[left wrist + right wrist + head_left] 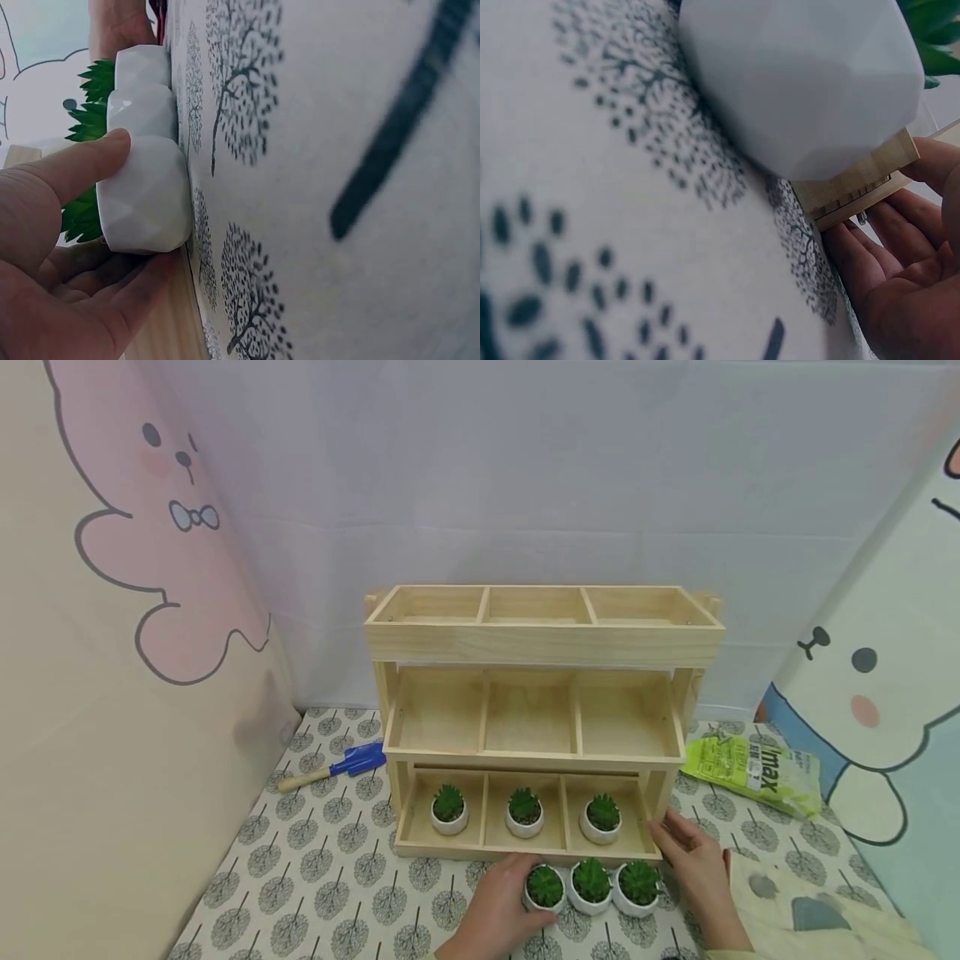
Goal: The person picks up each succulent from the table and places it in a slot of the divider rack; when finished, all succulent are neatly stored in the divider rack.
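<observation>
My left hand [498, 902] holds a white faceted pot with a green succulent [544, 887], the left one of three in a row before the shelf. In the left wrist view the thumb lies on the near side of this pot [146, 199], with fingers behind and beneath it. Beside it stand the middle potted succulent [590, 883] and the right potted succulent [637, 887]. My right hand [697, 868] grips the right end of the wooden shelf's bottom tier [525, 853], thumb on the board's edge [906, 150] and fingers along its outer side.
Three potted succulents [449, 810] sit in the bottom tier, one per compartment. Above are the middle tier [528, 752] and top tier [543, 643]. A blue toy shovel [360, 760] lies at left, a green bag [750, 772] at right, on the tree-print cloth [330, 860].
</observation>
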A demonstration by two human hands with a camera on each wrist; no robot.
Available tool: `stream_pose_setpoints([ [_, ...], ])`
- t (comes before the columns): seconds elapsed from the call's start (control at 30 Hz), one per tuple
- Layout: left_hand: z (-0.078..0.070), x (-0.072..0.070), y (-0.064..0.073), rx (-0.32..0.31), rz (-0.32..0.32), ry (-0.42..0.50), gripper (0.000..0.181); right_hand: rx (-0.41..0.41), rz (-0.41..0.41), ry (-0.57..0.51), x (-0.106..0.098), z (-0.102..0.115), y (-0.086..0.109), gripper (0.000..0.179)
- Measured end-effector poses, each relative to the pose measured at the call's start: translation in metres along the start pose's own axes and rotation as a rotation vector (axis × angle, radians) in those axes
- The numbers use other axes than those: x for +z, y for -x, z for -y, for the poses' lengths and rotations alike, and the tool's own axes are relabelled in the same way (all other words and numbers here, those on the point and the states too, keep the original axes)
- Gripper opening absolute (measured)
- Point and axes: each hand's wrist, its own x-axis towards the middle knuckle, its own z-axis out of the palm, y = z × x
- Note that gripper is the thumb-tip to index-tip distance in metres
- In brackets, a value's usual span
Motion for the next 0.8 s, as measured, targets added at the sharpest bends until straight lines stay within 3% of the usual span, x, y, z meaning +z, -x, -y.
stream_pose_setpoints([
  [0.33, 0.005, -0.004, 0.004, -0.038, 0.032, 0.099, 0.064, -0.008, -0.008, 0.002, 0.000, -0.002, -0.001, 0.074],
  [0.6, 0.006, -0.009, 0.007, -0.063, 0.008, 0.145, 0.064, -0.005, -0.007, 0.002, 0.000, 0.000, 0.001, 0.074],
  [0.8, 0.008, -0.019, 0.009, 0.008, -0.060, 0.143, 0.061, -0.010, 0.000, -0.005, 0.000, 0.000, 0.001, 0.073],
])
